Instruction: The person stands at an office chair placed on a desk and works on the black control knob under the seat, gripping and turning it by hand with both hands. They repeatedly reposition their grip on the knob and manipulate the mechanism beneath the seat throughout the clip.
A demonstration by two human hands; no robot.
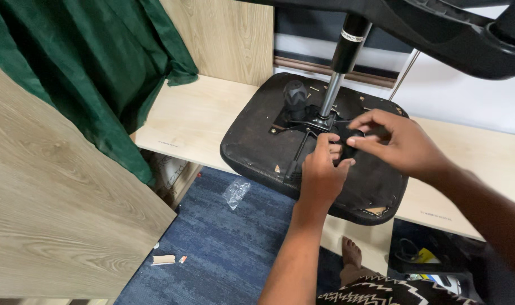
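An upturned black chair seat (257,141) lies on a pale wooden board (195,116), its metal gas column (339,68) rising to the black star base (438,28) overhead. A black knob (295,96) stands on the mechanism plate (308,121). My left hand (322,172) rests on the seat's underside by the mechanism, fingers curled against a small black part (352,141). My right hand (395,141) pinches that same black part from the right with thumb and fingers.
A green cloth (93,68) hangs at the upper left over wooden panels (54,209). Blue carpet (223,243) below holds a clear plastic bag (236,192) and small scraps (164,260). My bare foot (352,254) shows beneath the board.
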